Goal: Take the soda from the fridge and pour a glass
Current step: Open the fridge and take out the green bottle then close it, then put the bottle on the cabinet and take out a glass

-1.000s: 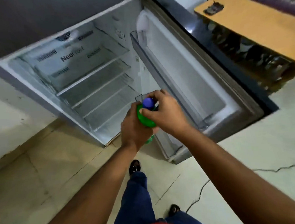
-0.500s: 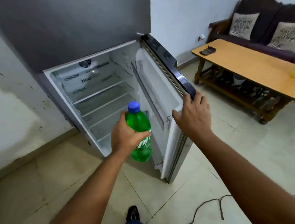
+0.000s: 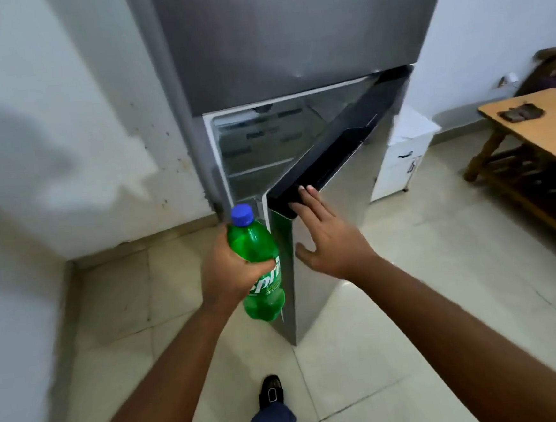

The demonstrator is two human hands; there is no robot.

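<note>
One soda bottle, green, blue cap, upright at frame centre, clenched in left hand. Right hand flat, fingers spread, pressing fridge door edge, grasping nothing. Step: shutting fridge. Next: carry to table, far right; no glass visible.

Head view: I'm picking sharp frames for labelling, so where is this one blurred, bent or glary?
Head view: the left wall is smeared; the fridge edges lean from wide-angle bending; the fridge door mirrors the green bottle; the left hand and right hand look sharp.
</note>
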